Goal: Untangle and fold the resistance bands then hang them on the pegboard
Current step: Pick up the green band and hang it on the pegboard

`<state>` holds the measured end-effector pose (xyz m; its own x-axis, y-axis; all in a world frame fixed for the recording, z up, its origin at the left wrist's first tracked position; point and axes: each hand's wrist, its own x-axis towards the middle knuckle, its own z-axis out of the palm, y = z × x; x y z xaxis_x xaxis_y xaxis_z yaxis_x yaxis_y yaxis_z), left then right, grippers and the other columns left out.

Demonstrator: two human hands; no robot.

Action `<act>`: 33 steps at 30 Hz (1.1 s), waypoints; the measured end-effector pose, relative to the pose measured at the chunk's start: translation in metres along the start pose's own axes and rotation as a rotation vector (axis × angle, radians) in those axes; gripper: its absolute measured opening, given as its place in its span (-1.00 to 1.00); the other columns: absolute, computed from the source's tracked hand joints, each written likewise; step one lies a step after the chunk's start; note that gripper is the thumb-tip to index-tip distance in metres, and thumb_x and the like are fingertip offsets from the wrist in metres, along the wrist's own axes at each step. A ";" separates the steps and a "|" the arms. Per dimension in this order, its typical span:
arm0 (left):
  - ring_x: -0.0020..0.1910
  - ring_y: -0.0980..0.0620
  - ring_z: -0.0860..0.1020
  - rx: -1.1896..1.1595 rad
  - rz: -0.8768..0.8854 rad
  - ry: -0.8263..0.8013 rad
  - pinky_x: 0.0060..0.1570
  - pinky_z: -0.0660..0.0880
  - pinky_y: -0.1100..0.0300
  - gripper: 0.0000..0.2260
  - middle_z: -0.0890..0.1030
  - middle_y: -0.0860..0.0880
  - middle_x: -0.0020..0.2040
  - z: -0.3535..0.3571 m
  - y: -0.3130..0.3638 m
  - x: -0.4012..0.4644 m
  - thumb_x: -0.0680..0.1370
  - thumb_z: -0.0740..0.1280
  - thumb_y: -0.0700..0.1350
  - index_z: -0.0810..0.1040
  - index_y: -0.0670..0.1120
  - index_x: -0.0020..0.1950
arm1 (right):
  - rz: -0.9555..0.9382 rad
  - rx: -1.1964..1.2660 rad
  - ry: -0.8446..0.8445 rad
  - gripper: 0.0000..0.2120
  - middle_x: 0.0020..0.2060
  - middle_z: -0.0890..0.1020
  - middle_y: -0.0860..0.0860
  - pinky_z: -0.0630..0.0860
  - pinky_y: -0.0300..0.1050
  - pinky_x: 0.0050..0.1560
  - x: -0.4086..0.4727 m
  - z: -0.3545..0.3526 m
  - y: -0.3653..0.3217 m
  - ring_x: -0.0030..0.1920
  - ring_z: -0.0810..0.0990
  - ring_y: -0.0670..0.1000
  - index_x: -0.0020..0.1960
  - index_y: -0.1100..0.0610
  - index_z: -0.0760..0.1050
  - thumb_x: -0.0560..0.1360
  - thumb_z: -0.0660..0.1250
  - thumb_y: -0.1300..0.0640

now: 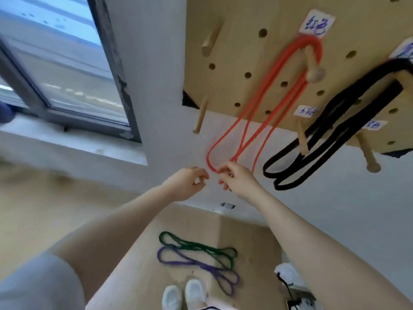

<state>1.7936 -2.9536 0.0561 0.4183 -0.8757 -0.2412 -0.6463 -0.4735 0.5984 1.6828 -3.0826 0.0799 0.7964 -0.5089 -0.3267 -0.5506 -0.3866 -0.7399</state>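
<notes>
Red band doubled over pegboard peg, right hand pinching its lower loop, left hand loosely curled, empty

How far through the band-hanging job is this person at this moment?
Roughly halfway. Done: the black band hangs on the pegboard. In hand: the red band is looped over a peg, and the right hand pinches its lower end while the left hand hovers beside it. Left: the green band and purple band lie below, not yet hung.

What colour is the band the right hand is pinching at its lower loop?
Red-orange; the head view shows the band hanging from a peg, pinched by the right hand.
</notes>
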 end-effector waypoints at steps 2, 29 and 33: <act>0.06 -0.05 0.54 -0.072 -0.202 0.017 0.00 0.37 0.22 -0.74 0.55 -0.06 0.19 0.022 -0.040 -0.016 0.58 0.20 -0.15 0.48 -0.11 0.26 | 0.011 -0.064 -0.149 -0.85 -0.20 0.57 0.02 0.40 -0.29 -0.31 0.012 0.038 0.014 -0.30 0.50 -0.06 0.07 0.11 0.47 0.58 0.13 0.20; 0.12 -0.17 0.52 -0.481 -1.103 0.227 0.08 0.49 0.01 -0.70 0.55 -0.18 0.17 0.545 -0.517 0.102 0.56 0.26 -0.08 0.43 -0.16 0.26 | -0.018 -0.656 -0.428 -0.64 0.29 0.40 0.18 0.38 0.03 0.24 0.282 0.550 0.485 0.28 0.38 0.19 0.35 0.19 0.32 0.58 0.16 0.12; 0.01 -0.12 0.54 -0.419 -1.020 0.282 -0.04 0.51 0.02 -0.70 0.58 -0.13 0.07 0.576 -0.550 0.127 0.54 0.28 0.04 0.46 -0.12 0.16 | -0.101 -0.707 -0.415 -0.64 0.24 0.44 0.15 0.43 0.02 0.12 0.310 0.584 0.507 0.22 0.44 0.16 0.32 0.17 0.33 0.56 0.20 0.06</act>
<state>1.8347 -2.8587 -0.7435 0.7896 -0.0226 -0.6132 0.3200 -0.8375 0.4430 1.7966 -2.9874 -0.7400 0.8020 -0.1736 -0.5716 -0.3882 -0.8787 -0.2778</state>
